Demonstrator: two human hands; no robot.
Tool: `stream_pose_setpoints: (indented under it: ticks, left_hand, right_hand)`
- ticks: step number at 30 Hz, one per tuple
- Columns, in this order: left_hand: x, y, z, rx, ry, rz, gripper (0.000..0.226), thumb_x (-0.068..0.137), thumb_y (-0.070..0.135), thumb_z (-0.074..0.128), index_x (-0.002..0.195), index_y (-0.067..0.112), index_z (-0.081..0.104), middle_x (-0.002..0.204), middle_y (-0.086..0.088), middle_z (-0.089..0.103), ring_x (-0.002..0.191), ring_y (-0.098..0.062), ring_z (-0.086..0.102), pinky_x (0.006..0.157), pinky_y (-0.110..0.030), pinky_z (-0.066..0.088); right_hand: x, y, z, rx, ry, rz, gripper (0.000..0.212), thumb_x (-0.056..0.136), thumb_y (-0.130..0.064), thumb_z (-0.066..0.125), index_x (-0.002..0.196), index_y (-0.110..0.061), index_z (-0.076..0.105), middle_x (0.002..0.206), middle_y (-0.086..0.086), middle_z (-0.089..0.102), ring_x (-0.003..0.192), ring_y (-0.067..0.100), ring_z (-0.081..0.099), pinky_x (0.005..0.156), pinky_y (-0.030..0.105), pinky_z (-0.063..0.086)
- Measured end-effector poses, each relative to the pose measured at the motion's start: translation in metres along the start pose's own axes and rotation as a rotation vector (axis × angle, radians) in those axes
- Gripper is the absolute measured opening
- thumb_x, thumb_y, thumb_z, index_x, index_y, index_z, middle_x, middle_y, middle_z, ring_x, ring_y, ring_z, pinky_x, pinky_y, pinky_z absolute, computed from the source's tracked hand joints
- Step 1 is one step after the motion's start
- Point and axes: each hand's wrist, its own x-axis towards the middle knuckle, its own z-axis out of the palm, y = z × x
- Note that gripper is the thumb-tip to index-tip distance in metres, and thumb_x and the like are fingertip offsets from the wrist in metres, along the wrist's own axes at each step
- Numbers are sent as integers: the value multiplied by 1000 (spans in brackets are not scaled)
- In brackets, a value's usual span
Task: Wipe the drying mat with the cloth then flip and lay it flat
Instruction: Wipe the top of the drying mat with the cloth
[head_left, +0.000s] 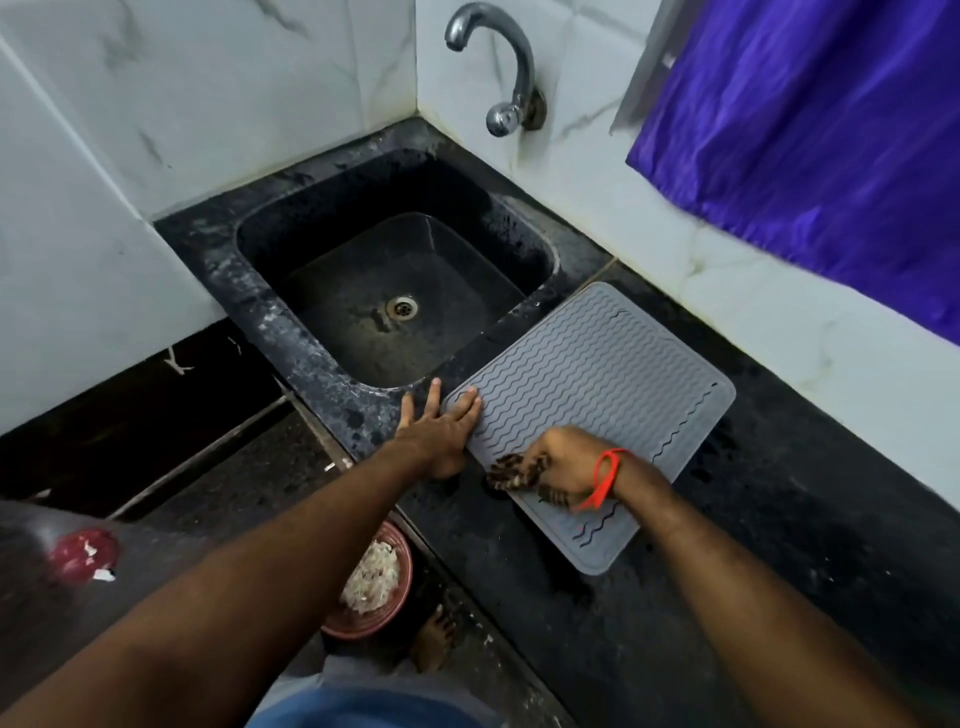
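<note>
I see the grey ribbed silicone drying mat (597, 410) lying flat on the black stone surface (779, 519) beside the sink, my left hand (441, 426) spread flat on its corner, my right hand (561, 467) gripping a dark patterned cloth (511, 470) on its near edge.

Mat (597, 395): grey, matt, rubbery, wavy ribs. Beside it, sink (322, 332) rough black stone; tap (498, 62) above is polished metal.

The cloth (511, 475) is mostly hidden under the right hand (563, 470).
</note>
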Motion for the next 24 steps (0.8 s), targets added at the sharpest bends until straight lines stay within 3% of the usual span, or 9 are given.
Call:
stream_pose_setpoints:
  ticks: [3,5,7,10,15,17,20,24]
  left_hand:
    - [1,1,-3,-45,8,3,85,95,26,44,158,27,-13,164,11,-23,146,-38,-30,110,-67,-17]
    - [-1,-1,-2,-60,0,1,85,95,26,44,158,28,-13,163,12,-24,146,-38,-29,110,-68,-16]
    - [-2,-1,0,-67,1,-2,84,95,26,44,158,29,-13,163,14,-24,147,-38,-28,110,-69,-15]
    - [-2,0,3,-73,36,-1,77,100,30,39,158,28,-11,163,14,-22,147,-38,-28,111,-68,-14]
    - [-7,14,22,-62,187,-63,72,101,48,29,159,26,-9,164,13,-21,145,-33,-34,114,-64,-14]
    - [-9,16,31,-70,276,-103,65,104,49,24,159,28,-3,164,12,-21,146,-34,-33,113,-65,-12]
    - [-8,18,38,-65,343,-157,59,105,48,19,159,31,2,166,9,-17,146,-37,-31,113,-67,-11]
    - [-4,28,43,-95,349,-207,60,105,48,21,159,31,1,166,8,-17,147,-39,-28,113,-68,-7]
  right_hand:
    - [9,5,-11,57,249,-67,32,82,-9,62,106,-28,71,103,-6,68,99,13,59,90,24,42]
    - [13,-1,-1,-92,275,-178,39,85,-14,59,118,-33,64,113,-8,60,108,14,50,96,26,37]
    - [14,-5,19,-250,274,-258,36,87,-30,56,123,-34,60,120,-8,56,108,17,48,98,30,41]
    - [12,2,44,-227,380,-236,44,87,-56,48,117,-27,63,124,-8,57,110,20,48,98,36,43]
    - [17,1,53,-117,511,-225,22,90,-32,61,106,-17,64,113,0,60,104,22,52,96,37,45]
    - [19,-4,54,-8,540,-152,31,86,-21,65,116,-19,57,113,2,54,102,21,53,92,37,49]
    - [20,-11,60,109,581,-18,49,82,-20,71,126,-17,51,123,5,43,103,21,54,88,34,53]
    - [25,-12,64,44,577,-61,40,86,-14,65,125,-11,60,123,8,49,114,25,50,100,35,46]
